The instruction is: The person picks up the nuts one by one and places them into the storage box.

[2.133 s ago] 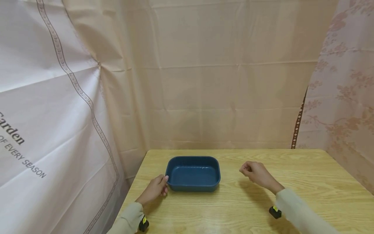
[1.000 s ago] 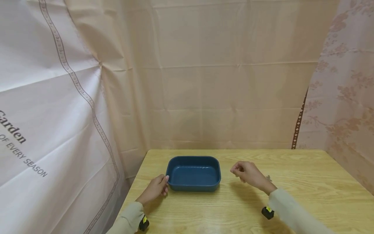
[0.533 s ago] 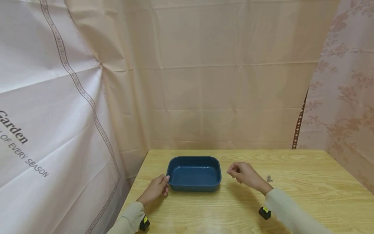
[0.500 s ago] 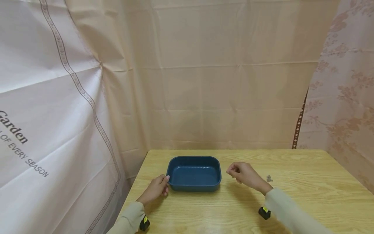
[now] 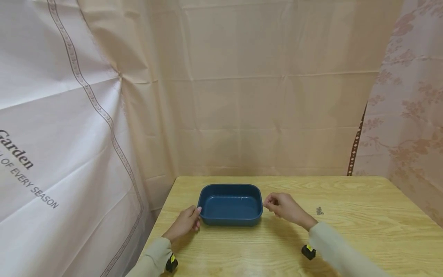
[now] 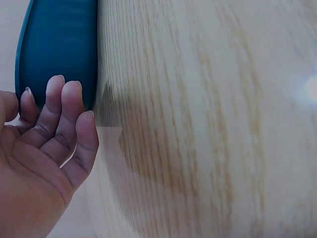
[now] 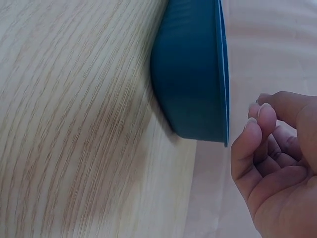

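Observation:
A dark blue rectangular dish [image 5: 230, 222] stands upright on the wooden table. At its left end my left hand [image 5: 184, 223] grips the rim, thumb on top and fingers bent against the outside wall in the left wrist view. My right hand [image 5: 284, 208] is beside the dish's right end, near rim height. Its thumb and fingertips pinch together; a tiny dark speck of something shows between them in the right wrist view, too small to name. To the right of that hand lies a small cluster of greyish metal-looking pieces [image 5: 320, 211].
The light wood-grain table [image 5: 242, 250] ends at a straight back edge. Behind it hangs a beige cloth [image 5: 235, 115], with a white printed cloth [image 5: 69, 134] to the left and a floral one [image 5: 415, 115] to the right. A black device sits on each wrist.
My right hand has moved left to the dish's right end, its fingers still pinched. The metal-looking cluster, hidden earlier behind it, now shows. The left hand keeps its grip on the dish.

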The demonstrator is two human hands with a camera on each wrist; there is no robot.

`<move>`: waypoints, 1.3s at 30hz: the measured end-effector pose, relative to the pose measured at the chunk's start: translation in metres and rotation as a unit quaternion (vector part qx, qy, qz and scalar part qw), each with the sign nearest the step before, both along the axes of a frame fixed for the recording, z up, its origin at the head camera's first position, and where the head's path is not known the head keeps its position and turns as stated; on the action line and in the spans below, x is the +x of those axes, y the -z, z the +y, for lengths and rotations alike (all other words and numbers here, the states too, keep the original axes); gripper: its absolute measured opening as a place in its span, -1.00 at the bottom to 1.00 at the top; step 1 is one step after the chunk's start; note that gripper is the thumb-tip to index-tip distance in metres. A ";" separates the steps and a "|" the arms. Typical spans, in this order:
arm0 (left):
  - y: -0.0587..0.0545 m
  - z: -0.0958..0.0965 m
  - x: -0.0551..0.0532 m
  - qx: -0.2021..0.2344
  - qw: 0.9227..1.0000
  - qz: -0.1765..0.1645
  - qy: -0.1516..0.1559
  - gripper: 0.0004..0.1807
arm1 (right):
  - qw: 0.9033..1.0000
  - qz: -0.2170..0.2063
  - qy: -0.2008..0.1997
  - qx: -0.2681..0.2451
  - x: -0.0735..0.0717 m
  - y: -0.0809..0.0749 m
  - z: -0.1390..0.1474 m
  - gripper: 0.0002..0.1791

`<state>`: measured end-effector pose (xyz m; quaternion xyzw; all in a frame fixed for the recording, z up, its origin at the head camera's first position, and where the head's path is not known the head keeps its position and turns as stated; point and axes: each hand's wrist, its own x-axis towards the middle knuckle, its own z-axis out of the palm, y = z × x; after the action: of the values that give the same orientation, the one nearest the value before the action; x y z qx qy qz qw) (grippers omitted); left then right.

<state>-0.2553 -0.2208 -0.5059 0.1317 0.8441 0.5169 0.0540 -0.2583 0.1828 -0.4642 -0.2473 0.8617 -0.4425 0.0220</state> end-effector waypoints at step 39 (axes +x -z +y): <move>-0.001 -0.002 0.002 0.013 1.000 -0.010 0.006 -0.50 | 0.998 0.010 -0.040 0.045 0.003 0.004 -0.026 -0.85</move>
<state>-0.2536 -0.2224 -0.5050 0.1318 0.8359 0.5290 0.0639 -0.2557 0.1564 -0.4678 -0.2844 0.8706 -0.3993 0.0425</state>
